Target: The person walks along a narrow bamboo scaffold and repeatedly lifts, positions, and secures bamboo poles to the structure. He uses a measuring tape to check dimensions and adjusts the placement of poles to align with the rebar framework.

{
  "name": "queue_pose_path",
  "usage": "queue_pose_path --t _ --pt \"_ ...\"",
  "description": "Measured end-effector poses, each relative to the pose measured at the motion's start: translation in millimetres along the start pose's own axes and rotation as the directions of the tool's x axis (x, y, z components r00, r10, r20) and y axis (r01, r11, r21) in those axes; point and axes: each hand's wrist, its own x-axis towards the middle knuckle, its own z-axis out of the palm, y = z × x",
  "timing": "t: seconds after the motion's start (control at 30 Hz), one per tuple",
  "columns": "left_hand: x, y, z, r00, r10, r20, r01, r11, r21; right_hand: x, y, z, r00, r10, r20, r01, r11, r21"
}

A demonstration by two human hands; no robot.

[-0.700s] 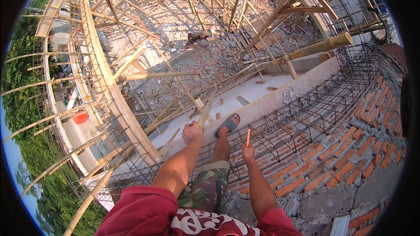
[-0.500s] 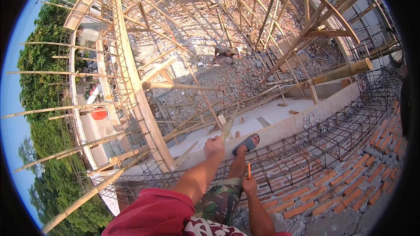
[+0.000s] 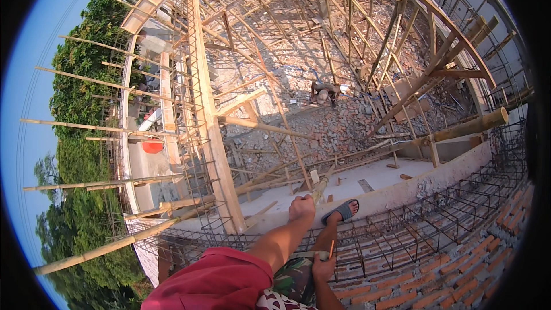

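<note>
My left hand (image 3: 302, 208) is closed around the near end of a bamboo pole (image 3: 323, 185), with the arm stretched forward. Lower down, beside my thigh in camouflage shorts, my right hand (image 3: 323, 267) holds a thin orange stick that looks like a pencil (image 3: 332, 249), pointing up. A foot in a grey sandal (image 3: 340, 211) stands on the concrete edge just right of the left hand. Close to the right hand runs a cage of steel reinforcing bars (image 3: 396, 238) along the top of the brick wall (image 3: 425, 278).
Far below, a person (image 3: 325, 93) bends over brick rubble (image 3: 298, 132) among bamboo props. A long wooden formwork beam (image 3: 221, 183) with a rebar cage rises on the left. Bamboo poles (image 3: 109, 247) jut out past the left edge. An orange-red tub (image 3: 152, 146) sits there.
The view has shifted, so the scene sits further right and lower. My left hand still grips the bamboo pole. My right hand has turned slightly, still with the pencil, against my thigh.
</note>
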Motion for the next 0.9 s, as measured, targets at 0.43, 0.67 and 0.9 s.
queue_pose_path --t 0.43,0.67,0.9 --pt "-4 4 1 0.999 -0.027 -0.042 0.027 1.0 -0.004 11 -5 9 0.998 -0.003 -0.068 0.005 1.0 0.023" --pt "-5 5 1 1.0 -0.016 -0.004 0.016 1.0 -0.007 13 1 15 0.993 -0.022 -0.115 0.028 0.999 0.047" --pt "-6 7 -3 0.999 -0.041 -0.016 0.041 0.999 -0.004 17 0 17 0.999 0.013 -0.053 -0.012 1.0 0.019"
